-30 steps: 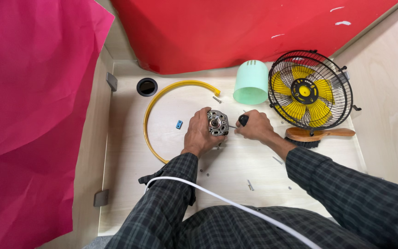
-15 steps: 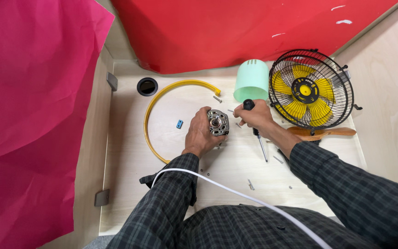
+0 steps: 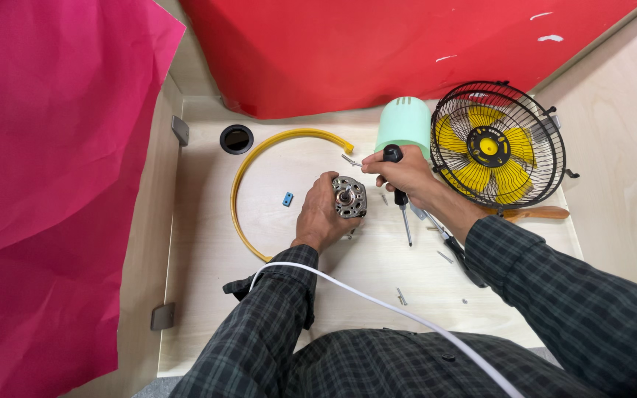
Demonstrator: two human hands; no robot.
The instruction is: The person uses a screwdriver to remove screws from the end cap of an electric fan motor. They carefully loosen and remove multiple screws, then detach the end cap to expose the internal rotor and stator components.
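My left hand (image 3: 321,218) grips a small round metal motor (image 3: 349,197) on the pale wooden table (image 3: 208,258). My right hand (image 3: 405,174) holds a black-handled screwdriver (image 3: 399,199), shaft pointing down toward me, and its fingertips touch a small screw (image 3: 349,159) near the end of a yellow plastic ring (image 3: 259,173). A mint green motor cover (image 3: 402,127) lies just behind the right hand.
A black wire cage with yellow fan blades (image 3: 497,144) stands at the right, a wooden-handled brush (image 3: 532,213) beside it. Loose screws (image 3: 401,296), a small blue piece (image 3: 287,198) and a black cable hole (image 3: 237,138) are on the table. A white cord (image 3: 377,302) crosses my lap.
My right hand moved away from the motor toward the far side, turning the screwdriver shaft downward, and now reaches the small screw by the yellow ring. The left hand stayed on the motor.
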